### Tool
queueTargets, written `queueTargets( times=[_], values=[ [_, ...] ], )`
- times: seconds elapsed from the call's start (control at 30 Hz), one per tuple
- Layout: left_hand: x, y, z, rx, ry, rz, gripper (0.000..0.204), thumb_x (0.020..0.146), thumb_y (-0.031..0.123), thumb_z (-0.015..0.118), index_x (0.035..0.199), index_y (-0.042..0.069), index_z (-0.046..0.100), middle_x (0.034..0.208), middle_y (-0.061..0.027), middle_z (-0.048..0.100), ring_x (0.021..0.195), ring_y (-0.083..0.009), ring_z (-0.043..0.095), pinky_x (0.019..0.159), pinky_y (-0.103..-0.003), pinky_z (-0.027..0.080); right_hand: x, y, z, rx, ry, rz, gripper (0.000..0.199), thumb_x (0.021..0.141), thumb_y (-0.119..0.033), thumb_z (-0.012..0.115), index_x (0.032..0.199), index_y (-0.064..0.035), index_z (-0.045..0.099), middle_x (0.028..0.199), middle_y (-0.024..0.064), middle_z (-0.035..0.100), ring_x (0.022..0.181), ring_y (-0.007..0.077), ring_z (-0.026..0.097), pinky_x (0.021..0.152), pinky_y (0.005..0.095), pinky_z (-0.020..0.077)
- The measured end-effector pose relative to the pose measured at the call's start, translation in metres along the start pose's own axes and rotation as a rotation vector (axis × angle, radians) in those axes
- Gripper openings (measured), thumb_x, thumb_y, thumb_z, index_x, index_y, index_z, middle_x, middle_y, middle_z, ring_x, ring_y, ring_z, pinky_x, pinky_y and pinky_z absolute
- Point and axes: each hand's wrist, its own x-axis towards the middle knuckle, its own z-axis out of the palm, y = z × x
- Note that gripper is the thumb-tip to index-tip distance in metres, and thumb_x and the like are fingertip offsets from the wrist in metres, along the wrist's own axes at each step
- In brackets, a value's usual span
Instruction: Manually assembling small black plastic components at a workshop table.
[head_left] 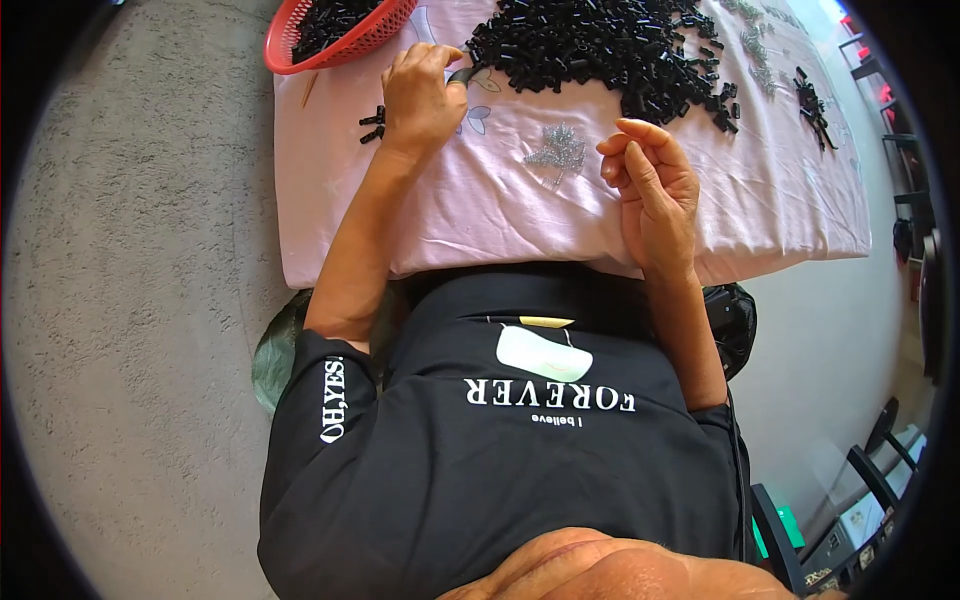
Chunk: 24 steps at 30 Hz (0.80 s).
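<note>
My left hand (420, 98) is over the cloth beside the big pile, its thumb and fingers closed round a small dark piece (462, 76) whose exact form is partly hidden. Just beyond it spreads a heap of short black tubular parts (590, 45). My right hand (658, 195) is raised at the near right of that heap, fingers curled and thumb drawn in against them; anything pinched there is too small to make out. Between my hands lies a small cluster of thin silvery metal pieces (557, 148), touched by neither hand.
A red plastic basket (345, 45) holding more black parts stands at the far left corner of the table, which a pink cloth (480, 235) covers. A few black pieces (373, 124) lie left of my left wrist. Others (815, 110) lie at the far right, near more silvery pieces (757, 55).
</note>
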Motion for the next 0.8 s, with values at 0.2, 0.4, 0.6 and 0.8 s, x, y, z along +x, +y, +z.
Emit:
queueTargets(
  times=[0.2,0.4,0.6,0.8],
  values=[
    [0.002,0.000,0.007,0.011,-0.117,0.026,0.021,0.074,0.002,0.059,0.094,0.006,0.067,0.094,-0.0101,0.067,0.091,-0.0304,0.064,0.084,-0.042,0.050,0.000,0.000,0.001,-0.039,-0.011,0.012,0.021,0.101,-0.005,0.053,0.120,0.0014,0.060,0.101,0.0103,0.069,0.081,0.0095,0.061,0.075,0.0227,0.0487],
    [-0.018,0.057,-0.032,-0.485,-0.231,0.012,0.022,0.077,-0.008,0.060,0.095,0.003,0.063,0.090,-0.0127,0.068,0.087,-0.0299,0.068,0.078,-0.039,0.054,0.000,0.002,0.002,-0.146,0.024,-0.005,0.020,0.097,-0.003,0.059,0.117,0.0011,0.061,0.101,0.0087,0.069,0.084,0.0093,0.063,0.076,0.0225,0.0506],
    [-0.031,0.091,-0.041,-0.659,-0.266,0.050,0.024,0.080,-0.012,0.060,0.100,0.000,0.064,0.087,-0.0109,0.068,0.083,-0.0190,0.068,0.077,-0.030,0.053,-0.002,0.003,0.010,-0.237,0.026,0.000,0.022,0.093,0.000,0.064,0.115,0.0025,0.061,0.101,0.0082,0.069,0.089,0.0104,0.065,0.079,0.0226,0.0532],
    [-0.027,0.110,-0.040,-0.745,-0.280,0.146,0.022,0.080,-0.011,0.063,0.100,-0.002,0.064,0.088,-0.0111,0.068,0.083,-0.0182,0.068,0.077,-0.028,0.053,-0.001,0.005,0.005,-0.237,0.030,-0.005,0.018,0.093,-0.002,0.065,0.111,0.0031,0.063,0.093,0.0069,0.070,0.081,0.0095,0.066,0.076,0.0222,0.0539]
  ],
)
